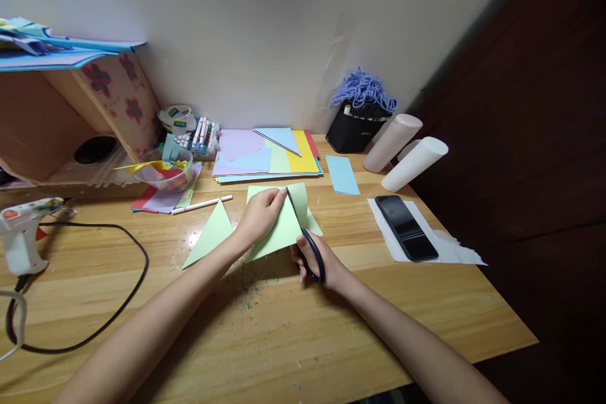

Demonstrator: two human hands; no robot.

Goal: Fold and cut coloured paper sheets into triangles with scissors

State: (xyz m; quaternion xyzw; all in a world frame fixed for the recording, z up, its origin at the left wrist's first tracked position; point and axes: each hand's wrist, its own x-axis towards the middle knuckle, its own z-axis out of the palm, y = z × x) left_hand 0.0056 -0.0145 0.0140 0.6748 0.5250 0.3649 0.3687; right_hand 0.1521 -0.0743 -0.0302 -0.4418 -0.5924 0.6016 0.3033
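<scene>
My left hand [261, 213] is closed on a sheet of light green paper [279, 231], with the thumb on top near the far edge. Dark-handled scissors [318, 257] are in my right hand [326, 260], the fingers through the loops. Their blades run into the green sheet, and a strip on the right side of the cut curls upward. A green paper triangle [211, 237] lies on the table to the left of the sheet. Another green corner [313, 223] shows on the table behind the curled strip.
Colored paper sheets [241, 167] lie stacked at the back. A white marker [202, 204], a plastic bowl of scraps [165, 170] and a glue gun [23, 237] with its cable are leftward. A phone [406, 227], a blue paper piece [343, 175], white rolls [414, 164] and a black pen holder [355, 129] are rightward.
</scene>
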